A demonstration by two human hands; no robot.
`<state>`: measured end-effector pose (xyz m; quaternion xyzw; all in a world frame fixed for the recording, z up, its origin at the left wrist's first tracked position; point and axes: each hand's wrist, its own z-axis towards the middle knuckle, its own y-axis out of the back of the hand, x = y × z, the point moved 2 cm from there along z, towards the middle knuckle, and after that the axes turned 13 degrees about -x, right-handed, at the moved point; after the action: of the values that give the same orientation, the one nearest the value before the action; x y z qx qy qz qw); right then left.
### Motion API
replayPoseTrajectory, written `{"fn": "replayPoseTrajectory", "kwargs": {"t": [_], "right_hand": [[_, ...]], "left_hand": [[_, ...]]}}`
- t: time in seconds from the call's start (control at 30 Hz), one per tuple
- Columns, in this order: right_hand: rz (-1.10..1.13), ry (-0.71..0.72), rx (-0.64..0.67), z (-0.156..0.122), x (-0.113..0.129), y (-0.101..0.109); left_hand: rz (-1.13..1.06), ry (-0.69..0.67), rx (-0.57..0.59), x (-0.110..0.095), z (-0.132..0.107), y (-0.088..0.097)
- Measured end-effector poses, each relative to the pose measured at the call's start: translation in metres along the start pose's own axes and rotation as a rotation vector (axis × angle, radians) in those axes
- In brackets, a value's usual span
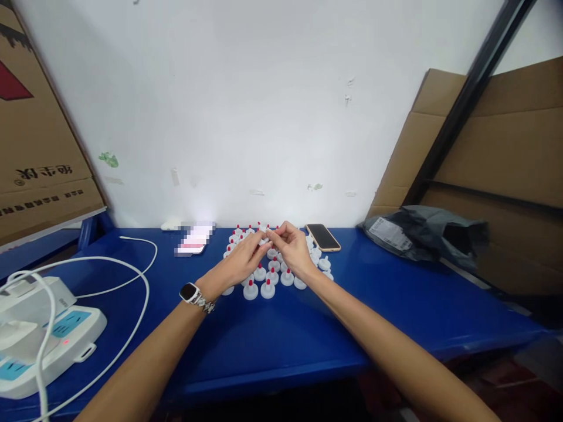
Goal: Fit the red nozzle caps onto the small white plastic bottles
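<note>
Many white nozzle caps with red tips, such as one nozzle cap (268, 289) near the front, stand upright in a cluster beneath and around both hands. My left hand (241, 258), palm down, is closed on a white nozzle cap (264, 241) over the cluster. My right hand (294, 251) meets it there, its thumb and fingers pinched at the cap's end. A small bit of red shows by those fingertips; most of the held piece is hidden. At the right of the cluster stand white caps without red tips, among them a plain cap (324, 263).
On the blue table (272, 340), a phone (323, 237) lies behind right and a lit, blurred screen (193, 239) behind left. A grey plastic bag (422, 234) is at right. A power strip (83, 322) and looping white cable (145, 287) occupy the left. Cardboard (44, 129) stands at left.
</note>
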<state>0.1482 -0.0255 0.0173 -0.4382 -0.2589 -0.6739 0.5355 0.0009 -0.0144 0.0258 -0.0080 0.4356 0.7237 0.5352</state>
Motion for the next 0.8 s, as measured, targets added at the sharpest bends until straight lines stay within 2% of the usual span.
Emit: {"fn": "replayPoseTrajectory", "kwargs": {"t": [0.13,0.27,0.43,0.53,0.67,0.8], "right_hand": [[-0.189,0.107,0.065,0.009,0.012,0.012],[-0.518,0.220,0.052,0.010,0.023,0.048],[-0.777,0.211,0.342,-0.016,0.022,0.082],[-0.812,0.177,0.418,-0.027,0.018,0.086],[-0.738,0.104,0.461,-0.026,0.021,0.085],[-0.700,0.114,0.360,-0.013,0.035,0.088]], "left_hand": [[-0.066,0.098,0.026,0.003,0.002,0.004],[-0.023,0.085,0.009,0.013,0.001,0.003],[0.064,0.079,0.033,0.018,0.001,-0.003],[0.082,0.089,0.097,0.019,0.002,-0.007],[0.124,0.125,0.142,0.022,0.003,-0.009],[0.095,0.168,0.187,0.025,0.006,-0.011]]}}
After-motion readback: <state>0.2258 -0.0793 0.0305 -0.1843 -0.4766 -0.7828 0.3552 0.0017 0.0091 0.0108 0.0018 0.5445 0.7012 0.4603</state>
